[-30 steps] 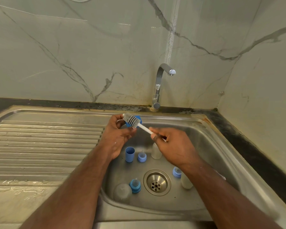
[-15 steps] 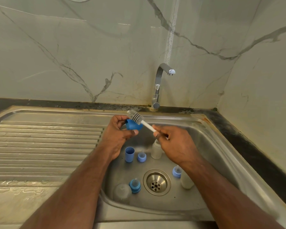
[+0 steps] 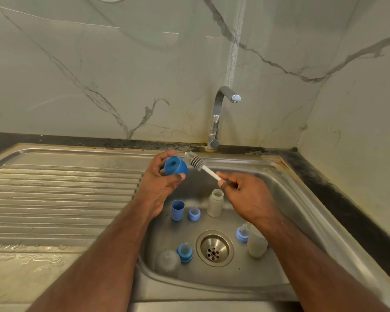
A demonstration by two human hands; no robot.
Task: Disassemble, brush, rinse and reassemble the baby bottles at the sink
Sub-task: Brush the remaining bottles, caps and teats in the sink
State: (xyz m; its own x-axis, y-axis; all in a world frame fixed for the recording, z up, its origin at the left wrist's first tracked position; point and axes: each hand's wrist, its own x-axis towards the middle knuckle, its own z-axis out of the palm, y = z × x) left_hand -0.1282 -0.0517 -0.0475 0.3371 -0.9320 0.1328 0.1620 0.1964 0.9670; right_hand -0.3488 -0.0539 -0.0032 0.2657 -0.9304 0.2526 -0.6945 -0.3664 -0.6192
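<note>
- Holding a blue bottle cap (image 3: pixel 175 165) over the back edge of the sink basin (image 3: pixel 286 194), the left hand (image 3: pixel 161 183) curls its fingers and thumb round it; the cap's hollow faces the camera and looks empty.
- The right hand (image 3: pixel 245 194) pinches the white handle of a bottle brush (image 3: pixel 200 165), whose grey bristle head lies just beside the cap's right side, outside the hollow.
- Standing on the basin floor towards the back: a blue cup-shaped cap (image 3: pixel 178 210), a blue nipple ring (image 3: pixel 194 213), and an open clear bottle (image 3: pixel 215 202), upright.
- By the drain (image 3: pixel 214 248): a clear dome cover (image 3: pixel 167 260) touching a second nipple ring (image 3: pixel 184 252) at the front left, a third ring (image 3: pixel 242 233) beside another bottle (image 3: pixel 257 243) on the right.
- What the bottles contain cannot be told.
- The tap (image 3: pixel 221 113) rises at the basin's back edge.
</note>
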